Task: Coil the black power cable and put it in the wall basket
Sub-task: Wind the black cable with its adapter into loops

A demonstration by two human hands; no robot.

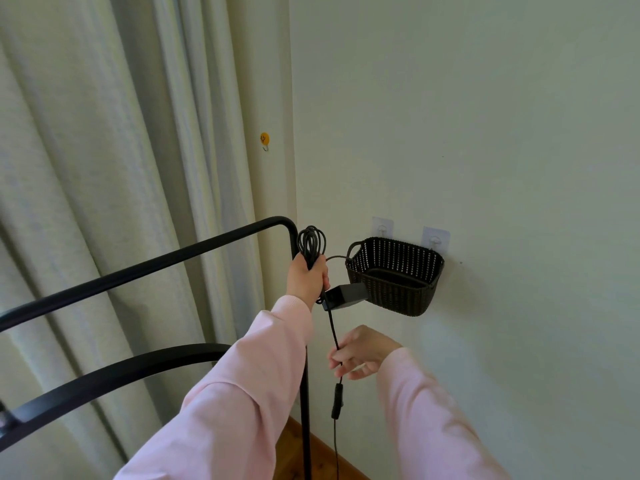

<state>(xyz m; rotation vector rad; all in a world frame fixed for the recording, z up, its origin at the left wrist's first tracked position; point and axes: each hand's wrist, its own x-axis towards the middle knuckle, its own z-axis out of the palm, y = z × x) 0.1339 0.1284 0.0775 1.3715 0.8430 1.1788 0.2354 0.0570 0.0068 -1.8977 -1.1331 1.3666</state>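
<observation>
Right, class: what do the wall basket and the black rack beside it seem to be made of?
Basket: probably moulded plastic made to look woven; its dark brown wall has an even grid of small holes and a matt finish.
Rack: likely metal tubing painted black; the bars are smooth, thin and evenly bent, with a slight sheen.

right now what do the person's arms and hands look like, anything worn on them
Both arms are covered by long, loose pale pink fabric sleeves that end in soft cuffs at the wrists. The left hand and the right hand are bare: no gloves, and no rings, watch or bracelet can be seen. The sleeves are plain, with no print or markings.
</observation>
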